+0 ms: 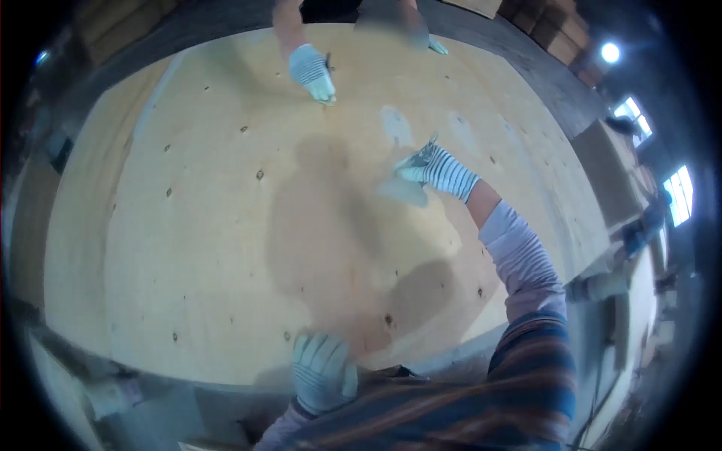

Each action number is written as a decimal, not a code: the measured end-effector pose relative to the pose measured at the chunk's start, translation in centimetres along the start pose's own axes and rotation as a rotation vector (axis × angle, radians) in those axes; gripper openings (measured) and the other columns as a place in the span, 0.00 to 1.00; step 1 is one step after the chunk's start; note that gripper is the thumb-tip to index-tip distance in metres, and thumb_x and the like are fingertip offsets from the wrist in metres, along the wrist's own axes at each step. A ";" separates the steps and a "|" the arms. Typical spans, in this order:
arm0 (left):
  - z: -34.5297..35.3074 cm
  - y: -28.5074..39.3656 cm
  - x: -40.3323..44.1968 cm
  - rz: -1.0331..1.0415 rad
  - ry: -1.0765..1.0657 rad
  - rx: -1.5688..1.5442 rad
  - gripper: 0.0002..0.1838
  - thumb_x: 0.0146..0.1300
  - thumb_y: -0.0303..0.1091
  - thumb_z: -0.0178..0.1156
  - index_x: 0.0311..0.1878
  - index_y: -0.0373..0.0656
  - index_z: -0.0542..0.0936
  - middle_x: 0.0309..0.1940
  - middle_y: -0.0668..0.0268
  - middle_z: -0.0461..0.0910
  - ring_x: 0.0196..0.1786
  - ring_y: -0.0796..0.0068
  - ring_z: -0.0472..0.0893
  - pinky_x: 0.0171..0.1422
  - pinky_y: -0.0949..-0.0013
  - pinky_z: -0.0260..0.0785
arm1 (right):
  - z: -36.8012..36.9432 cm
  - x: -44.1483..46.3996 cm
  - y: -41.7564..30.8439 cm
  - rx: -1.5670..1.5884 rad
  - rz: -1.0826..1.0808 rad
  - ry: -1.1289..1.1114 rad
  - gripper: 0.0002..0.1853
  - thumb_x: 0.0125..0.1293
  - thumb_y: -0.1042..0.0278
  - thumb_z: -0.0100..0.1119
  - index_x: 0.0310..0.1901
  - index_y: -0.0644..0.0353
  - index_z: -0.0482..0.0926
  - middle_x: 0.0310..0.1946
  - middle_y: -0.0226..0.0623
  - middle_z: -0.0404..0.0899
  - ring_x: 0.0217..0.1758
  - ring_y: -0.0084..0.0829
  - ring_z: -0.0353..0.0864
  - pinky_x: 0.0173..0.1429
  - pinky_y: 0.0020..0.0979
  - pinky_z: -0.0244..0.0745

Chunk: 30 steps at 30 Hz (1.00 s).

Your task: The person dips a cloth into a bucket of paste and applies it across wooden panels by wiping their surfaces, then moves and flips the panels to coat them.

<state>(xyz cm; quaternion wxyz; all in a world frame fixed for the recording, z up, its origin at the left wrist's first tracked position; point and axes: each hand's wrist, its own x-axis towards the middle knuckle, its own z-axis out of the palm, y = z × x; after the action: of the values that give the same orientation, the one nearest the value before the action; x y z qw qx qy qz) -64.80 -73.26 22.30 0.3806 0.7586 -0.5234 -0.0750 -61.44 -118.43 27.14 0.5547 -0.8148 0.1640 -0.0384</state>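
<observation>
My right hand, in a striped work glove, is closed over the right-middle part of a large plywood sheet. It grips what looks like a putty knife, whose wide pale blade lies low against the wood and is slightly blurred. The handle end pokes out above my fingers. My left hand, gloved too, rests at the sheet's near edge with fingers stretched out and holds nothing. Pale smeared patches mark the wood beyond my right hand. Several dark knots dot the surface.
Across the sheet, a co-worker's gloved hand holds a small tool with a dark handle against the wood. Their other hand is at the far edge. Brown stacks stand to the right.
</observation>
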 end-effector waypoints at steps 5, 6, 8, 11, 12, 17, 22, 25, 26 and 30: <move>-1.8 -1.4 0.1 -0.314 0.318 0.550 0.24 0.55 0.32 0.56 0.57 0.37 0.74 0.58 0.51 0.73 0.64 0.43 0.68 0.70 0.39 0.53 | 1.8 10.2 -4.1 0.722 -0.117 0.331 0.14 0.62 0.69 0.65 0.48 0.66 0.81 0.39 0.37 0.85 0.41 0.32 0.84 0.45 0.35 0.80; -1.8 -2.0 0.3 -0.307 0.312 0.513 0.24 0.55 0.32 0.56 0.57 0.36 0.73 0.58 0.51 0.73 0.64 0.43 0.68 0.70 0.39 0.53 | 2.1 13.6 -4.0 0.957 -0.175 0.342 0.14 0.62 0.70 0.65 0.47 0.67 0.81 0.39 0.38 0.85 0.40 0.35 0.85 0.45 0.38 0.80; -1.8 -2.3 -0.2 -0.307 0.286 0.425 0.25 0.56 0.32 0.56 0.58 0.36 0.73 0.59 0.50 0.72 0.64 0.42 0.68 0.70 0.37 0.52 | 2.4 22.4 0.2 0.224 -0.126 0.434 0.15 0.62 0.64 0.65 0.46 0.66 0.82 0.38 0.37 0.86 0.38 0.35 0.85 0.43 0.38 0.80; -2.4 -2.9 0.6 -0.313 0.284 0.345 0.25 0.55 0.33 0.56 0.58 0.36 0.73 0.60 0.50 0.72 0.64 0.43 0.68 0.70 0.38 0.53 | 1.1 33.8 5.3 -0.996 0.007 0.436 0.10 0.63 0.66 0.65 0.41 0.63 0.85 0.38 0.36 0.86 0.39 0.29 0.85 0.44 0.32 0.80; -2.3 -3.0 0.6 -0.318 0.280 0.352 0.25 0.55 0.33 0.56 0.58 0.36 0.74 0.60 0.50 0.72 0.64 0.43 0.68 0.71 0.38 0.53 | 1.3 33.6 2.4 -0.831 -0.050 0.336 0.10 0.63 0.65 0.66 0.41 0.63 0.85 0.38 0.35 0.86 0.39 0.28 0.85 0.44 0.32 0.80; -3.0 -2.2 0.7 -0.324 0.153 0.343 0.27 0.52 0.33 0.58 0.58 0.36 0.74 0.61 0.49 0.71 0.66 0.42 0.66 0.70 0.33 0.50 | 6.4 21.9 -3.2 -0.304 -0.003 -0.097 0.20 0.55 0.56 0.74 0.47 0.58 0.86 0.38 0.32 0.88 0.41 0.25 0.84 0.48 0.29 0.77; -2.9 -3.3 -2.5 0.060 0.294 0.112 0.25 0.54 0.30 0.58 0.58 0.36 0.73 0.61 0.50 0.71 0.69 0.39 0.64 0.73 0.35 0.49 | 14.5 -0.6 -3.8 -0.272 -0.213 -0.107 0.14 0.60 0.65 0.70 0.48 0.56 0.86 0.44 0.37 0.87 0.45 0.29 0.86 0.55 0.30 0.78; -6.4 -5.2 -6.0 0.264 0.403 0.030 0.23 0.58 0.29 0.56 0.58 0.37 0.73 0.60 0.51 0.72 0.69 0.41 0.65 0.74 0.37 0.50 | 20.2 -14.8 -4.5 -0.305 -0.208 0.007 0.14 0.61 0.68 0.68 0.50 0.54 0.85 0.46 0.39 0.86 0.48 0.34 0.86 0.55 0.31 0.79; -8.5 -6.2 -7.9 0.284 0.456 0.079 0.22 0.58 0.31 0.56 0.57 0.37 0.74 0.58 0.51 0.73 0.67 0.42 0.66 0.73 0.37 0.51 | 22.1 -18.8 -4.9 -0.307 -0.204 0.043 0.15 0.61 0.69 0.67 0.50 0.54 0.85 0.46 0.40 0.86 0.48 0.36 0.86 0.54 0.31 0.80; -14.7 -13.6 -13.9 0.044 0.572 0.264 0.21 0.66 0.26 0.50 0.62 0.38 0.73 0.63 0.54 0.72 0.72 0.47 0.63 0.75 0.48 0.54 | 31.1 -28.2 -5.7 -0.549 -0.285 0.379 0.14 0.64 0.71 0.63 0.52 0.54 0.83 0.46 0.40 0.86 0.49 0.35 0.86 0.52 0.32 0.81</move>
<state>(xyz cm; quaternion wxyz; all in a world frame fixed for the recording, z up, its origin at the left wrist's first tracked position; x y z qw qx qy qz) -53.34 -51.91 19.70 0.4122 0.7803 -0.4166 0.2185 -79.14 -80.09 23.89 0.2643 -0.9265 0.1528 -0.2201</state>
